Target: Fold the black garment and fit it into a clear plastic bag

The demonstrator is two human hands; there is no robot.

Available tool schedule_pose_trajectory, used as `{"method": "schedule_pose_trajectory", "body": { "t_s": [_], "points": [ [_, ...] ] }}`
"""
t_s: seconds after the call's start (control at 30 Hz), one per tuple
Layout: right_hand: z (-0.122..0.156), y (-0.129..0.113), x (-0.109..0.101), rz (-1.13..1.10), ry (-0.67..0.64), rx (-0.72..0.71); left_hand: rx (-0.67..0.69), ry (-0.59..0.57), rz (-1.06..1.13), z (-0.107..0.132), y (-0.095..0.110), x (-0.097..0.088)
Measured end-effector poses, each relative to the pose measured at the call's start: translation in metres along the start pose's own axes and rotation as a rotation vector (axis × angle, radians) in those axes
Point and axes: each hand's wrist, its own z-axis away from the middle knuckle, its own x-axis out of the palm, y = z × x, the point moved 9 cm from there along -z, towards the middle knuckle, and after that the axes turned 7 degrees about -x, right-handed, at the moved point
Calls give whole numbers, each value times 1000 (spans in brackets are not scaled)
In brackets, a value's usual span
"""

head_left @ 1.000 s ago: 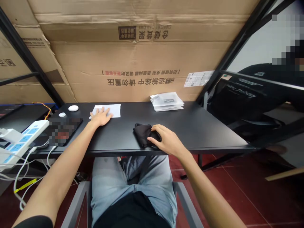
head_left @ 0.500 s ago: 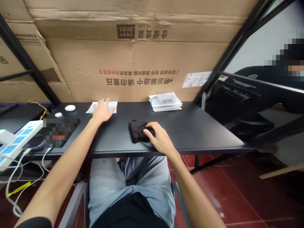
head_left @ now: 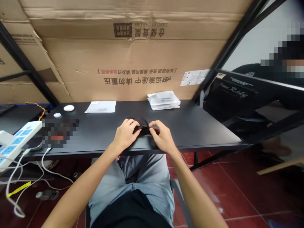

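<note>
A small bunched black cloth (head_left: 142, 128) lies near the front edge of the black table (head_left: 190, 126). My left hand (head_left: 124, 135) grips its left side with curled fingers. My right hand (head_left: 161, 136) pinches its right side. The cloth is partly hidden between the two hands. A flat clear packet on white paper (head_left: 101, 107) rests at the back left, away from both hands.
A stack of clear plastic packets (head_left: 163, 100) sits at the back of the table against a big cardboard box (head_left: 133, 53). Two small white round things (head_left: 68, 108) and a white power strip (head_left: 16, 139) are at the left. Another person sits at the right.
My left hand left the white packet at the back and came to the black cloth. Both hands now hold the cloth, which has shifted slightly right.
</note>
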Motion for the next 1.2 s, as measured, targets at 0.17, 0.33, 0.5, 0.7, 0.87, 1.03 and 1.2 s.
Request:
{"method": "schedule_pose_trajectory", "body": {
  "t_s": [0.17, 0.33, 0.5, 0.7, 0.87, 1.03, 1.2],
  "points": [
    [0, -15, 20, 182, -183, -140, -131, 88, 243, 13, -29, -17],
    [3, -18, 31, 318, -263, -160, -357, 104, 154, 35, -69, -35],
    [3, -17, 30, 334, -245, -151, -451, 103, -129, 51, -83, -53],
    [2, -20, 31, 328, -255, -147, -271, 155, -222, 45, -46, -49],
    [2, -21, 29, 351, -230, -132, -237, 32, -229, 21, -42, -32],
    [2, -16, 27, 407, -193, -82, -446, 95, -203, 16, -89, -65],
    [0, -11, 23, 500, -124, -44, -580, 194, -232, 40, -147, -103]
  ]
}}
